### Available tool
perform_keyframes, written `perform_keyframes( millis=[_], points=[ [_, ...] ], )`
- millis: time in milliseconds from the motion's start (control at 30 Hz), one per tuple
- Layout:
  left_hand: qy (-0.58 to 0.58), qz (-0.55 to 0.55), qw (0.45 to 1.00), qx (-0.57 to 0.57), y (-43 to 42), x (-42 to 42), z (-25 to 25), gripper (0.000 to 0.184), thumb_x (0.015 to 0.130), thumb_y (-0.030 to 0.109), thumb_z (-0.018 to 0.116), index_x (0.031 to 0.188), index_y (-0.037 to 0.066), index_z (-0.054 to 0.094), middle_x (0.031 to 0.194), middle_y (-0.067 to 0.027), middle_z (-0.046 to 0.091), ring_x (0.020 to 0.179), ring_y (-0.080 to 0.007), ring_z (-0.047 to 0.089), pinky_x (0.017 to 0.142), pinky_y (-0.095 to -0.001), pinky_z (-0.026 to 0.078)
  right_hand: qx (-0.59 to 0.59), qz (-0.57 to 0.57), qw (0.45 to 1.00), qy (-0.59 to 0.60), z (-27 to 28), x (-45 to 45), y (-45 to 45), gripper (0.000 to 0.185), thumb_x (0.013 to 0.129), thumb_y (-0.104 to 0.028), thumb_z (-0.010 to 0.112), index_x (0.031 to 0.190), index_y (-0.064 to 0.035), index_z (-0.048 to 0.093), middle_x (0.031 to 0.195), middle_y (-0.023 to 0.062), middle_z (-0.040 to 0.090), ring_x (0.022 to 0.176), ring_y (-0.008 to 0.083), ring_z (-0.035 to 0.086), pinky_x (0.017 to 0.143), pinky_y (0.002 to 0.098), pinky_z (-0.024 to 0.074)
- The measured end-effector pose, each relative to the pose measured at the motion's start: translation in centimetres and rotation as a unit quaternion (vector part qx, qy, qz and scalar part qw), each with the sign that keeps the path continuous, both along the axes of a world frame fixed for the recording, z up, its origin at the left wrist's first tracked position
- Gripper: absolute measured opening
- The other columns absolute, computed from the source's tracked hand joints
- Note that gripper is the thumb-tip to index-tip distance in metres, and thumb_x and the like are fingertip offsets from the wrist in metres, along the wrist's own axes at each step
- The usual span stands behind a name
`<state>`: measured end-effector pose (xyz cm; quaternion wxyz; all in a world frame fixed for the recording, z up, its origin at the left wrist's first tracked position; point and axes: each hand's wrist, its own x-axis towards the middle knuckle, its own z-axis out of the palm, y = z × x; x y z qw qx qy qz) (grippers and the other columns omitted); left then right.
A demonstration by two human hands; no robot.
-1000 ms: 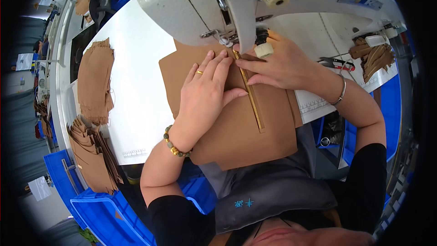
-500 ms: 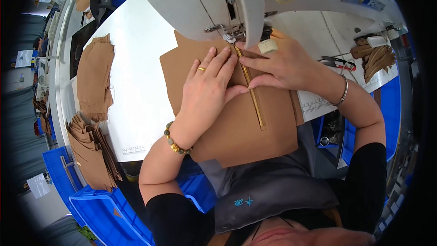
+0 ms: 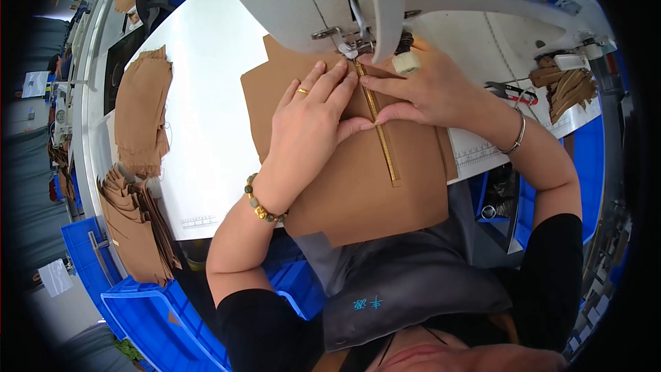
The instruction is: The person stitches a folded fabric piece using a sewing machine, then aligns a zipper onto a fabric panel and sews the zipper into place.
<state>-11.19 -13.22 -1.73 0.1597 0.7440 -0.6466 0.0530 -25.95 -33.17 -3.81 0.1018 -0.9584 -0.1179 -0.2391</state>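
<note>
W/ L hand (image 3: pixel 303 127) & R hand (image 3: pixel 441 93) open, thumbs apart from fingers, press cloth (image 3: pixel 337 196) lightly, zip (image 3: pixel 385 151) straight, fingertips clear of foot (image 3: pixel 350 53).

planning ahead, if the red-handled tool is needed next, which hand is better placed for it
Right, I'd judge: the right hand has the red-handled tool near its wrist, on the same side of the zipper. The left hand is across it, on the brown material, and would likely reach farther.
</note>
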Motion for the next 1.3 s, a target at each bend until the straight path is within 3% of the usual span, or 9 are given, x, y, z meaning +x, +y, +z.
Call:
perform_keyframes(
  millis=[267,333,667,733,967,1033,1133,1233,1300],
  points=[
    [-0.003,0.004,1.000,-0.004,-0.2,0.3,-0.3,0.066,0.079,0.048,0.078,0.131,0.008,0.069,0.142,-0.0073,0.065,0.136,-0.0306,0.058,0.109,-0.0418,0.049,0.007,0.003,1.000,-0.002,0.1,0.1,-0.1,0.052,0.083,-0.049,0.076,0.117,-0.0098,0.074,0.123,0.0059,0.068,0.122,0.0280,0.060,0.115,0.0490,0.0402],
    [0.003,0.000,1.000,-0.002,-0.2,0.5,-0.4,0.066,0.082,0.051,0.075,0.132,0.008,0.068,0.143,-0.0072,0.064,0.136,-0.0298,0.057,0.108,-0.0498,0.049,0.006,0.005,1.000,-0.004,0.2,0.1,-0.1,0.052,0.083,-0.048,0.076,0.118,-0.0096,0.074,0.123,0.0061,0.068,0.122,0.0281,0.060,0.115,0.0486,0.0403],
    [-0.007,0.007,1.000,-0.005,-0.5,0.8,-0.2,0.064,0.080,0.051,0.076,0.128,0.009,0.070,0.141,-0.0066,0.065,0.135,-0.0275,0.059,0.107,-0.0477,0.050,0.002,-0.007,1.000,0.013,0.1,0.3,-0.2,0.054,0.084,-0.048,0.074,0.121,-0.0085,0.073,0.122,0.0084,0.068,0.122,0.0297,0.060,0.116,0.0481,0.0399],
    [0.000,0.011,1.000,-0.007,-0.5,0.7,0.0,0.064,0.078,0.045,0.080,0.128,0.008,0.071,0.138,-0.0076,0.067,0.134,-0.0299,0.059,0.108,-0.0412,0.050,0.005,-0.003,1.000,0.007,0.0,0.3,-0.2,0.054,0.084,-0.048,0.074,0.121,-0.0085,0.073,0.121,0.0087,0.068,0.122,0.0298,0.060,0.116,0.0481,0.0398],
    [-0.011,0.009,1.000,-0.003,-0.6,0.9,0.1,0.063,0.079,0.048,0.078,0.128,0.007,0.071,0.139,-0.0078,0.067,0.135,-0.0301,0.059,0.108,-0.0415,0.050,0.004,-0.009,1.000,0.016,-0.1,0.3,-0.1,0.054,0.085,-0.049,0.074,0.121,-0.0089,0.073,0.121,0.0093,0.069,0.124,0.0305,0.059,0.116,0.0477,0.0402],
    [-0.006,0.017,1.000,0.005,-0.6,1.1,-0.1,0.064,0.080,0.050,0.076,0.129,0.009,0.070,0.140,-0.0066,0.066,0.135,-0.0282,0.059,0.108,-0.0477,0.049,0.002,-0.013,1.000,0.016,-0.1,0.4,-0.2,0.054,0.085,-0.049,0.073,0.121,-0.0089,0.072,0.122,0.0093,0.069,0.124,0.0307,0.059,0.116,0.0474,0.0404],
    [-0.004,0.012,1.000,-0.002,-0.7,1.0,0.1,0.063,0.079,0.049,0.077,0.126,0.007,0.071,0.138,-0.0086,0.067,0.134,-0.0316,0.059,0.107,-0.0424,0.050,-0.001,-0.023,1.000,0.019,-0.1,0.5,-0.1,0.053,0.086,-0.049,0.073,0.120,-0.0089,0.073,0.122,0.0091,0.069,0.124,0.0313,0.059,0.115,0.0470,0.0409],
    [-0.001,0.008,1.000,-0.010,-0.7,1.1,0.1,0.063,0.079,0.049,0.077,0.125,0.006,0.071,0.138,-0.0085,0.067,0.134,-0.0321,0.059,0.107,-0.0428,0.050,0.006,-0.020,1.000,0.021,-0.3,0.5,-0.2,0.051,0.086,-0.050,0.072,0.118,-0.0096,0.073,0.125,0.0093,0.068,0.127,0.0303,0.058,0.115,0.0470,0.0402],
    [-0.003,0.009,1.000,-0.005,-0.7,1.1,0.0,0.063,0.079,0.049,0.077,0.126,0.007,0.071,0.138,-0.0085,0.067,0.134,-0.0321,0.059,0.107,-0.0429,0.050,-0.030,-0.008,0.999,-0.033,-0.4,0.7,-0.3,0.047,0.087,-0.048,0.073,0.116,-0.0113,0.074,0.114,0.0063,0.070,0.115,0.0283,0.063,0.107,0.0444,0.0451]
  ],
)
